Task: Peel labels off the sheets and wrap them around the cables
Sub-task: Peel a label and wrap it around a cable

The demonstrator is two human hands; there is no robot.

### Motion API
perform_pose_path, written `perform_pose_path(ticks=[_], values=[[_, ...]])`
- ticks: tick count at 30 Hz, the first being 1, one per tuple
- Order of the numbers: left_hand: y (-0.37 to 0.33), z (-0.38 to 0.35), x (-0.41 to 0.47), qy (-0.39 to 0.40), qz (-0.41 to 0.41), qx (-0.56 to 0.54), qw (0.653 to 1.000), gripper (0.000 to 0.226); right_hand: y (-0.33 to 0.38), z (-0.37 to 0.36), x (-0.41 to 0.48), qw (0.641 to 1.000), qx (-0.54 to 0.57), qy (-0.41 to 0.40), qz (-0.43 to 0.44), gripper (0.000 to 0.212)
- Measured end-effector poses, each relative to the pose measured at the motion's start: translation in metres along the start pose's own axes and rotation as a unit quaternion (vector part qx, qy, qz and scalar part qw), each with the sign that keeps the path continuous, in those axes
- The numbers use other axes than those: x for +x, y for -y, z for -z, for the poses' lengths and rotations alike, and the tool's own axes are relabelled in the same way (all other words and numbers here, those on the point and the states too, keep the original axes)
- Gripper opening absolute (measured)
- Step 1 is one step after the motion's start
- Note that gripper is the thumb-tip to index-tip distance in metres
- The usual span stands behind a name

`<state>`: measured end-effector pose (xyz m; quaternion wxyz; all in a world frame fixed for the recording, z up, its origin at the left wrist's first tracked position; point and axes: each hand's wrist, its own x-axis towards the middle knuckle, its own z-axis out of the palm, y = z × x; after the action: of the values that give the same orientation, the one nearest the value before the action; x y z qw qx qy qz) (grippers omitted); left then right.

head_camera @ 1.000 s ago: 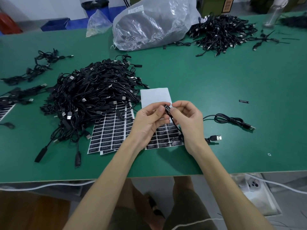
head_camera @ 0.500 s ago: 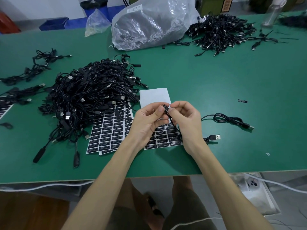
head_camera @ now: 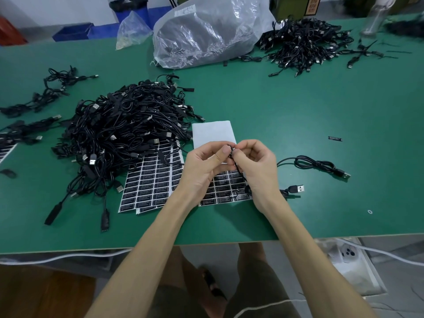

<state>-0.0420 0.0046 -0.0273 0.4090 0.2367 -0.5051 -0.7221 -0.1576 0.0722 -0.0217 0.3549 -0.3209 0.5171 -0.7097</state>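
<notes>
Black cable (head_camera: 231, 150) pinched between left hand (head_camera: 204, 168) and right hand (head_camera: 259, 167), above label sheet (head_camera: 149, 182) on bench (head_camera: 298, 111). Label hidden behind fingertips; sheet partly covered.

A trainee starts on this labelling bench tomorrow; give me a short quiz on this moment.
1. True or false: left hand and right hand both pinch one thin black cable above the white sheets of black labels.
2. Nearest the right hand? A) silver USB plug B) clear plastic bag C) blue crate
3. Fill in: the large heap of black cables lies on the person's ____.
Key: 1 true; 2 A; 3 left.
</notes>
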Motion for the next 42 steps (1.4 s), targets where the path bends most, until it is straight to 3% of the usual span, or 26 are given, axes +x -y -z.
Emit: perform_pose_path(ticks=[6,9,16,20,27,37,42], values=[[0.001,-0.001,0.0,-0.008,-0.015,0.022,1.0,0.019,0.0,0.0,-0.001,1.0,0.003,-0.001,-0.005,0.016],[0.002,-0.001,0.0,-0.035,-0.031,0.043,0.998,0.009,-0.001,0.0,-0.001,1.0,-0.006,0.002,0.002,0.013],[0.009,0.003,0.004,-0.115,-0.027,0.081,0.99,0.012,-0.007,-0.002,-0.004,0.986,-0.152,-0.038,0.053,0.005],[0.01,0.005,0.005,-0.121,-0.019,0.07,0.99,0.01,-0.008,0.002,-0.002,0.985,-0.15,-0.066,0.043,0.006],[0.009,0.004,0.005,-0.106,-0.02,0.053,0.993,0.009,-0.009,-0.004,-0.003,0.973,-0.226,-0.001,0.056,0.008],[0.009,0.005,0.006,-0.105,-0.005,0.075,0.992,0.009,-0.007,-0.001,-0.003,0.978,-0.205,-0.004,0.05,0.005],[0.012,0.006,0.007,-0.117,-0.008,0.083,0.99,0.011,-0.007,0.003,-0.003,0.96,-0.271,0.03,0.063,0.006]])
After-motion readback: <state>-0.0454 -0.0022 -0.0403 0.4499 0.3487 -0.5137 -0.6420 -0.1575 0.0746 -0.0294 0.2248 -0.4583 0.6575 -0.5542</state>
